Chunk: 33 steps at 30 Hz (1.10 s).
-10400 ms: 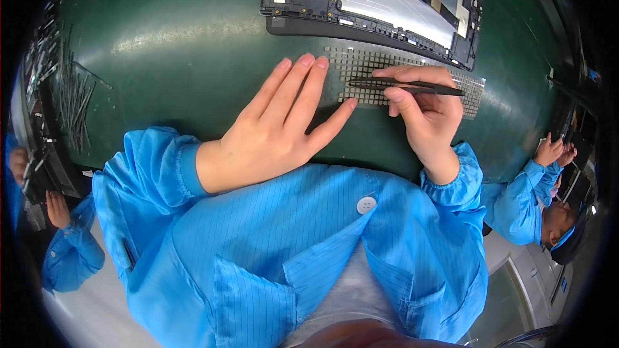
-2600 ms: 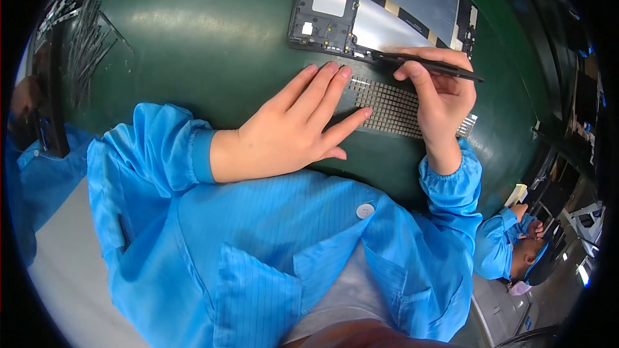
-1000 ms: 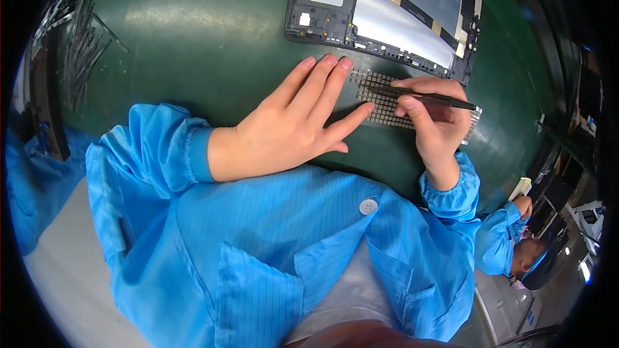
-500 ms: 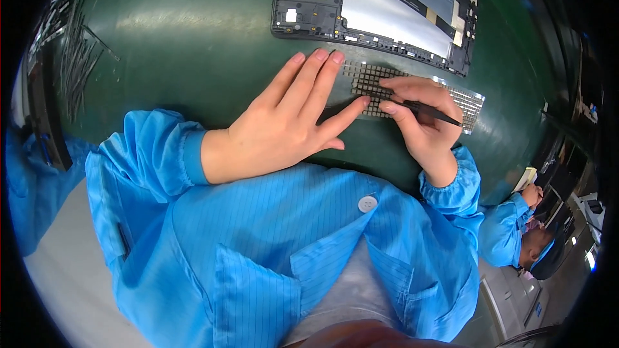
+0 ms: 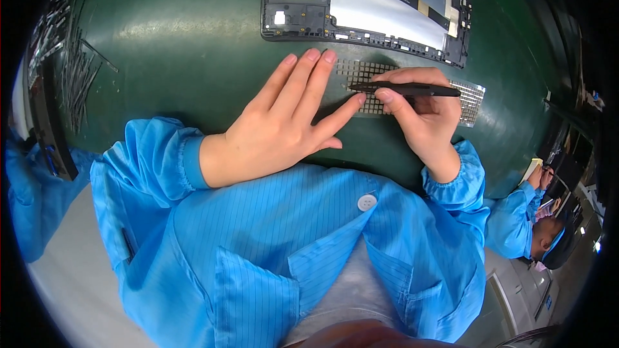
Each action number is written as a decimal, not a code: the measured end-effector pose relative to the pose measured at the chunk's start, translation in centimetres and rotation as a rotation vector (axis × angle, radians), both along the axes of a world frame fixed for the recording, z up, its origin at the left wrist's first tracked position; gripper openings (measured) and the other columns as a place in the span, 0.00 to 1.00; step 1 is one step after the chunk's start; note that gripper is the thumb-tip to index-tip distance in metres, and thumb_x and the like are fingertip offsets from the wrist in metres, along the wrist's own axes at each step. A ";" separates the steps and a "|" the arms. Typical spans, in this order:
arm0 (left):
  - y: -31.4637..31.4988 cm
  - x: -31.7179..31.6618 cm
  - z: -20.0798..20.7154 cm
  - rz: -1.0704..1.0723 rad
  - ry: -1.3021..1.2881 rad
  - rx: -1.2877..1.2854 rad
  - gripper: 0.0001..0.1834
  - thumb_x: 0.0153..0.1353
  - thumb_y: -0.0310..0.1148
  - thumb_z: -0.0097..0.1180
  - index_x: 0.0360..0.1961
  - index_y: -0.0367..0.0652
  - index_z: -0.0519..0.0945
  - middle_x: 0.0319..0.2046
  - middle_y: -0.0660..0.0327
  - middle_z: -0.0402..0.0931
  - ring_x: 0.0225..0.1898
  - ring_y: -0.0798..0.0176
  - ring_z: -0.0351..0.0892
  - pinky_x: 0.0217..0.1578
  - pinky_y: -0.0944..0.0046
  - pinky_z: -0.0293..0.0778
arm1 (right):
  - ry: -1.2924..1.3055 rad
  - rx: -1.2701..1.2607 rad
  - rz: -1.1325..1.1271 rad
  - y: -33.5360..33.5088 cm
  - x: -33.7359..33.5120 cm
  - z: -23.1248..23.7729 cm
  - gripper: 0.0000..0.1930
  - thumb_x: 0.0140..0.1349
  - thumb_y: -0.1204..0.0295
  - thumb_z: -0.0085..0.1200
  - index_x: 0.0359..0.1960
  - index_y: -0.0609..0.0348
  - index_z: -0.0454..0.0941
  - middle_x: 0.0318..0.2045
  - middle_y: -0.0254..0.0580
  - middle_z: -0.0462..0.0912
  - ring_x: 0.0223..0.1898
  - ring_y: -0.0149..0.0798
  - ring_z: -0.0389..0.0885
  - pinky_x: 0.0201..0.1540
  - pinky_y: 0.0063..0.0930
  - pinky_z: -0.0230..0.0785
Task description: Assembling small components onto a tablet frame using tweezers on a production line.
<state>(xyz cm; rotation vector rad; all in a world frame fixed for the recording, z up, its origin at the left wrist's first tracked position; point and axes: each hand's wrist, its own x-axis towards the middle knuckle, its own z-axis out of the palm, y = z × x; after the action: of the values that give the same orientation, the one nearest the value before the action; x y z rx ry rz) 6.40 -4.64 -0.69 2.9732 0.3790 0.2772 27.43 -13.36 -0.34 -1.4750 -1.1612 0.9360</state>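
A clear sheet bearing a grid of small grey square pads lies on the green table in front of me. My left hand rests flat with its fingers spread, the index fingertip touching the sheet's near left part. Pinched in my right hand are black tweezers, held nearly level, their tips pointing left over the pads. Whether the tips grip a pad is too small to tell. Beyond the sheet lies an opened tablet housing, black-framed with a silvery panel and a dark ribbon strip across it.
Thin dark strips are heaped at the table's left side, near a dark rail. At the far right sits another person in blue workwear. The green table stretches to the left of the housing.
The tweezers have turned from slanting down to the right to nearly level, and their tips now show over the pads at the left. My left hand keeps its spread pose. The view has shifted slightly.
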 end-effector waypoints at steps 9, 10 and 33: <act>0.1 0.1 0.1 0.013 0.008 -0.005 0.41 0.42 0.57 0.57 0.61 0.61 0.70 0.60 0.39 0.63 0.60 0.44 0.66 0.60 0.50 0.64 | -0.097 0.107 0.099 -0.3 0.3 0.2 0.09 0.55 0.82 0.61 0.36 0.68 0.76 0.36 0.48 0.83 0.35 0.33 0.83 0.37 0.22 0.77; 0.1 0.1 0.1 0.012 0.001 -0.007 0.41 0.42 0.57 0.57 0.61 0.61 0.70 0.60 0.39 0.63 0.60 0.43 0.66 0.60 0.50 0.64 | 0.095 0.006 0.026 -0.4 0.1 0.2 0.09 0.55 0.83 0.60 0.37 0.68 0.75 0.37 0.49 0.83 0.35 0.32 0.83 0.36 0.21 0.77; -0.4 1.0 0.4 0.014 0.003 0.006 0.40 0.43 0.58 0.56 0.62 0.60 0.69 0.59 0.40 0.64 0.61 0.44 0.66 0.61 0.50 0.62 | -0.074 0.212 -0.037 3.2 3.3 0.3 0.13 0.58 0.85 0.56 0.43 0.68 0.70 0.37 0.50 0.82 0.29 0.28 0.79 0.32 0.16 0.74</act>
<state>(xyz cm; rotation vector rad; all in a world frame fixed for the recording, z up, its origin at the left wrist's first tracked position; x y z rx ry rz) 7.39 -5.02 -0.31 2.9783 0.4001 0.2760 30.69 -10.11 -0.01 -1.3644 -1.2424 0.7144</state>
